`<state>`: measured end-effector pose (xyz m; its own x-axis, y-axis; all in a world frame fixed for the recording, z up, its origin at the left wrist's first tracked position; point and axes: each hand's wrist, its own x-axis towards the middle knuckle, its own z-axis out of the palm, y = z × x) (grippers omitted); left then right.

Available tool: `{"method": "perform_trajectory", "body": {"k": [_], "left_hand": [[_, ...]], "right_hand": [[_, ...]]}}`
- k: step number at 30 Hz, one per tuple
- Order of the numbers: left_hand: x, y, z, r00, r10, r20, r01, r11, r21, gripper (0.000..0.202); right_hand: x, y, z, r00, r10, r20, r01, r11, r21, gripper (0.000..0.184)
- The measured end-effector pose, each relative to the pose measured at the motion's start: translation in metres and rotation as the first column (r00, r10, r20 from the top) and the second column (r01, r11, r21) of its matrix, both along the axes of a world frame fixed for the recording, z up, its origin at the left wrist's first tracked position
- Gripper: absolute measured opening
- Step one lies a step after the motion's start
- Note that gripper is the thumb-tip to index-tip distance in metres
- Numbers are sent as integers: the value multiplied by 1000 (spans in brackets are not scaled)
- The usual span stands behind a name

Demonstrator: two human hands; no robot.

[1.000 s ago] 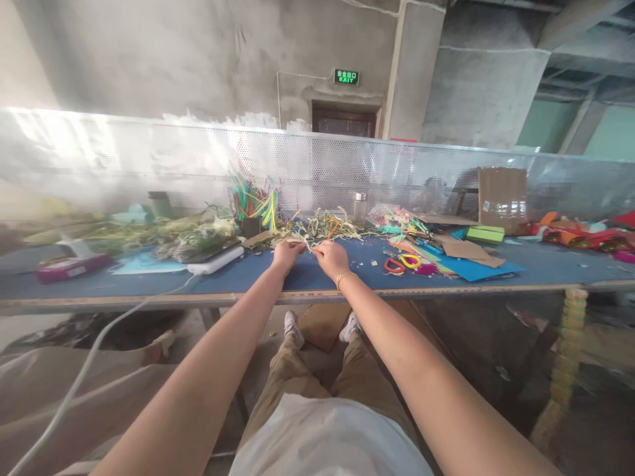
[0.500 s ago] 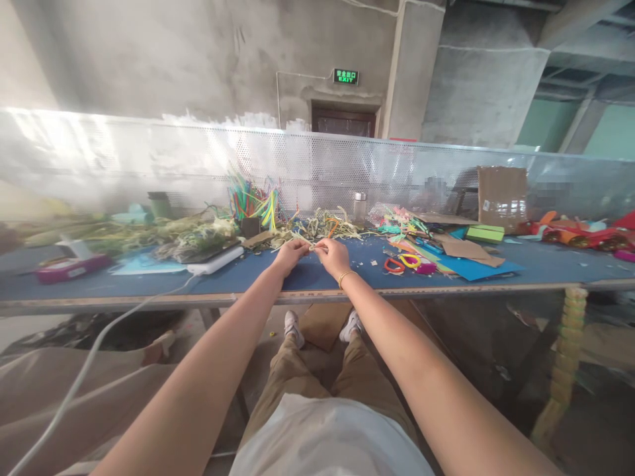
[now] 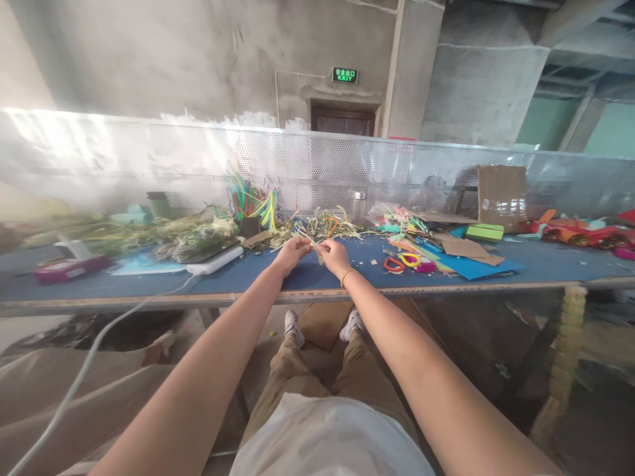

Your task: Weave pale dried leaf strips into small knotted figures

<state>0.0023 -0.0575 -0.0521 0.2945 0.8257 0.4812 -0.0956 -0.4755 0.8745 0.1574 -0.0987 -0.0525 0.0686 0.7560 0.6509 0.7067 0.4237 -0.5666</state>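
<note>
Close together over the front of the blue-topped table, my left hand and my right hand pinch a thin pale strip between their fingertips. It looks like a pale green strand, too small and blurred to name exactly. A short end dangles between the hands. Just behind them lies a loose heap of pale green strips, with an orange piece among them. Scissors with yellow handles and scissors with red handles lie to the right of my right hand.
Colourful pipe cleaners stand in a dark holder behind my left hand. A white power strip trails a cable off the left front edge. Blue sheets and cardboard lie at right. A bottle stands near the perforated metal screen.
Both hands stay almost in place, fingertips still pinched together. A short pale end now hangs below the fingers, where less of it showed before.
</note>
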Motion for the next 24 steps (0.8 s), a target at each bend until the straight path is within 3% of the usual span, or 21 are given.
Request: {"method": "perform_trajectory", "body": {"k": [4,12,17,24], "left_hand": [[-1,6,-3,987,124,-100,-108,983,149,22],[-5,11,-3,903,363,-230,-266,893,363,15],[2,0,0,980,144,-140,-118,976,182,18],[5,-13,5,1000,-15,-6,15,1000,-18,32]], "right_hand": [[-1,-1,1,999,10,-32,-10,1000,-2,20],[-2,1,-1,998,55,-23,-55,998,2,17],[-1,3,-3,995,93,-32,-92,996,11,16],[-1,0,-1,999,43,-25,-42,999,16,17]]}}
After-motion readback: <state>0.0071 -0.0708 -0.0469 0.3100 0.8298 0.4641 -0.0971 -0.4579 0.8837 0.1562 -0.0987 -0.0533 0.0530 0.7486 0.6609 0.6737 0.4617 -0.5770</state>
